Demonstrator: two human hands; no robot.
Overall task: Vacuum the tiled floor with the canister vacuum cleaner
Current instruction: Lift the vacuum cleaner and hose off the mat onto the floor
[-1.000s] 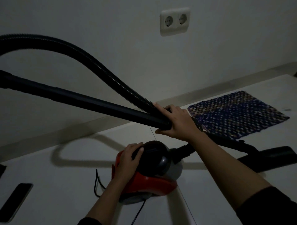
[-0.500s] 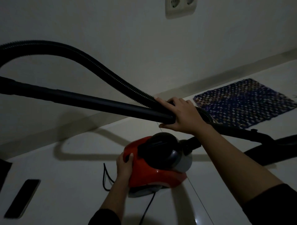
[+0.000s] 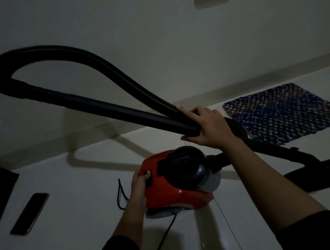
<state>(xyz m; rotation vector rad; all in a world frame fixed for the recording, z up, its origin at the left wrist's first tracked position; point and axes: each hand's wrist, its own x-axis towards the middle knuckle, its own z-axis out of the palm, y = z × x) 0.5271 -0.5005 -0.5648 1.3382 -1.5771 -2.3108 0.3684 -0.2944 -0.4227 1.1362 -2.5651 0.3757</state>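
Wall (image 3: 160, 44) — pale, plain, filling the upper view; the bottom edge of a socket plate (image 3: 211, 2) shows at the top.

Tiled floor (image 3: 80, 223) — white, dimly lit, one thin grout line running under the vacuum; the hose's shadow loops across it towards the skirting.

Hose (image 3: 100, 64) — black, ribbed, arching up from the left in a wide loop and coming down across the middle, between me and the wall.

Wand (image 3: 107, 107) — rigid black tube, slanting from far left down to my right hand, crossing above the canister and continuing right towards the floor head (image 3: 307, 180), a dark shape low at the right edge.

Woven mat (image 3: 278, 114) — blue and multicoloured, lying on the floor near the wall, right side, partly behind the wand.

Canister vacuum cleaner (image 3: 178, 183) — red body, black domed top, grey front; it sits on the floor at centre, directly under the wand.

My right hand (image 3: 209, 128) — clenched around the wand where hose and tube cross, index finger stretched along the hose.

My left hand (image 3: 140, 187) — grasping the rear of the red body, thumb on a dark button.

Phone (image 3: 29, 214) — dark slab flat on the floor, lower left, well apart from the vacuum.

Power cord (image 3: 119, 196) — thin black loop just beside my left wrist; another length trails from under the canister.
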